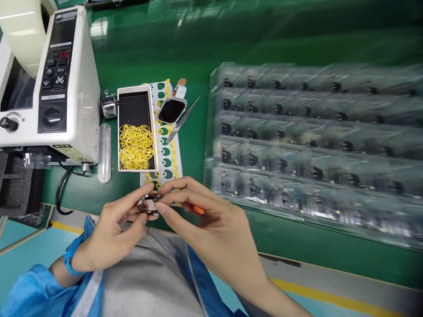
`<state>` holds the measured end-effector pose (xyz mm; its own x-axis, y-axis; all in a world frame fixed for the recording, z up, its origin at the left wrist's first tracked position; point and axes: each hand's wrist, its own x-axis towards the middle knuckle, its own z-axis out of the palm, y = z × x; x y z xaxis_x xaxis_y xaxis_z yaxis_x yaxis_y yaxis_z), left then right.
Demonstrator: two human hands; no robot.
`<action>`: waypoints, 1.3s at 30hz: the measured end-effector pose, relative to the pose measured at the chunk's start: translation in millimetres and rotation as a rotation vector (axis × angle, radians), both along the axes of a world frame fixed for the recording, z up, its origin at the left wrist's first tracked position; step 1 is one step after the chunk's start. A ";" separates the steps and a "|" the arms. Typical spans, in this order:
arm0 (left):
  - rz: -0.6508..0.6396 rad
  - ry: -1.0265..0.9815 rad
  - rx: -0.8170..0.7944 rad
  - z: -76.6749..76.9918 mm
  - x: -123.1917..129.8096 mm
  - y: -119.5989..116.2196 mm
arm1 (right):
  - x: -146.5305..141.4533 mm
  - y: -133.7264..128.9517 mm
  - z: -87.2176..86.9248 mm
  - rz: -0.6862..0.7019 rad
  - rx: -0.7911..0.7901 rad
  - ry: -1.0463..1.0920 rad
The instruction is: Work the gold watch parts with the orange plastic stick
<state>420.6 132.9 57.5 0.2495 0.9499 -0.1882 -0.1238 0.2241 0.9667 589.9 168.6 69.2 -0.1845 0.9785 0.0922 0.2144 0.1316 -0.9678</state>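
Observation:
Near the table's front edge, my left hand (115,233) pinches a small round electronic part (150,204) by its left side. My right hand (211,229) has its thumb and index finger on the right side of the same part. An orange-ended tool (198,209) lies under the fingers of my right hand; most of it is hidden. Just beyond the hands is a sheet of die-cut stickers (175,160), beside a white box (155,132) holding yellow rings (136,147). A smartwatch (172,110) and metal tweezers (183,119) rest on the sheet's right side.
A white tape dispenser (82,88) stands at the left, with a clear plastic case (105,153) and a small metal counter (109,105) beside it. A large clear tray (238,132) of small black parts covers the right side of the green table (148,53). Black foam (16,189) lies lower left.

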 end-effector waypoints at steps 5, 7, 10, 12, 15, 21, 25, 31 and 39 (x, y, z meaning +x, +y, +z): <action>0.085 -0.006 -0.024 2.9 5.9 2.6 | -4.9 -3.0 -1.4 -0.056 0.130 -0.107; 0.146 0.032 -0.029 5.0 9.6 4.5 | -6.6 -3.9 -1.8 -0.076 0.164 -0.134; 0.245 0.096 -0.030 6.2 15.2 7.3 | -8.8 -4.8 -2.8 -0.082 0.201 -0.162; 0.291 0.129 -0.032 5.4 18.0 8.6 | -10.0 -5.0 -3.6 -0.084 0.220 -0.180; 0.326 0.165 -0.042 3.5 20.2 9.4 | -10.6 -5.2 -4.1 -0.083 0.241 -0.201; 0.308 0.175 -0.023 4.7 21.9 9.1 | -8.0 -5.9 -3.5 -0.075 0.241 -0.221; 0.307 0.151 -0.012 6.4 21.8 9.9 | -7.3 -5.7 -2.6 -0.071 0.261 -0.232; 0.369 0.091 -0.031 2.8 23.8 12.7 | -10.9 -7.4 -8.0 -0.113 0.382 -0.286; 0.370 0.047 -0.053 -4.4 24.6 10.8 | -10.3 -4.1 -18.1 -0.047 0.278 -0.233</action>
